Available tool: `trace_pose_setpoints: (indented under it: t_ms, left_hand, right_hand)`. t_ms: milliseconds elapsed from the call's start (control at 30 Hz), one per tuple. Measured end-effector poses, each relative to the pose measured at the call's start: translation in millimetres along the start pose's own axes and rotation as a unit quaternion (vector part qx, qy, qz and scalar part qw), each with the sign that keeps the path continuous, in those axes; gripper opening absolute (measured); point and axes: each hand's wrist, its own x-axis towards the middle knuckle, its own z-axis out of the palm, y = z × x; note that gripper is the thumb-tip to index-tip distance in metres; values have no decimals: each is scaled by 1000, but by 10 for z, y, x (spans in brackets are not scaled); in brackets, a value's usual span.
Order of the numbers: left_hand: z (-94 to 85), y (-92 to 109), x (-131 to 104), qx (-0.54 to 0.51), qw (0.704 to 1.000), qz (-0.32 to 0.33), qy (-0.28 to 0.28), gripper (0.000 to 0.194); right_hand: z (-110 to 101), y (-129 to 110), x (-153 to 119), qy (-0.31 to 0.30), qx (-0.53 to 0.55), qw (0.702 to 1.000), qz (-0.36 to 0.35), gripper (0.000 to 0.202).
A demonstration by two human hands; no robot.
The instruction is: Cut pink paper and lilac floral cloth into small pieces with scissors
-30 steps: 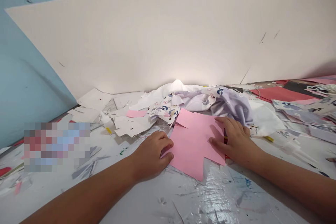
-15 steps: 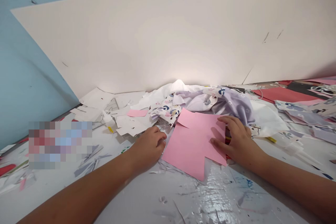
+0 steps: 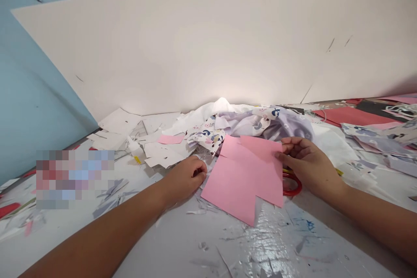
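Note:
A sheet of pink paper (image 3: pixel 243 178) lies in front of me, with a notch in its lower edge and a slit at the upper left. My right hand (image 3: pixel 308 165) pinches its upper right edge between thumb and fingers. Beside the sheet's left edge rests my left hand (image 3: pixel 185 179), fingers curled in and apparently holding nothing. A red scissors handle loop (image 3: pixel 295 184) shows from under the sheet's right side; the rest is hidden by the paper and my hand.
Crumpled floral fabric (image 3: pixel 208 134) and lilac cloth (image 3: pixel 286 128) are heaped behind the paper. White scraps (image 3: pixel 169 154) and a small glue bottle (image 3: pixel 134 147) lie left. Red sheets (image 3: pixel 355 116) and more fabric (image 3: pixel 374 137) lie right. A white panel (image 3: pixel 208 43) stands behind.
My right hand has closed from a spread position onto the paper's upper right edge, uncovering the red handle loop. The sheet's right side has shifted slightly. My left hand's fingers have curled a little more.

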Motion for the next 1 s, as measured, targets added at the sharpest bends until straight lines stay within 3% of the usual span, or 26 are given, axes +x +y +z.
trace_pose_setpoints:
  t_ms: [400, 567, 667, 767, 867, 1000]
  left_hand:
    - [-9, -50, 15, -64, 997, -47, 6, 11]
    - [-1, -32, 3, -30, 998, -46, 28, 16]
    - [12, 26, -37, 12, 997, -5, 70, 18]
    - [59, 100, -82, 45, 992, 78, 90, 22]
    - [119, 139, -95, 67, 989, 122, 57, 22]
    - [158, 122, -67, 77, 992, 100, 13, 26]
  right_hand:
    - [-2, -39, 86, 15, 49, 999, -7, 24]
    - [3, -17, 79, -2, 37, 999, -7, 22]
    - [-9, -1, 76, -7, 21, 1000, -15, 21]
    - [-21, 10, 74, -7, 0, 1000, -17, 20]
    - [-23, 8, 66, -3, -13, 1000, -8, 20]
    - [-9, -9, 55, 3, -25, 1000, -1, 19]
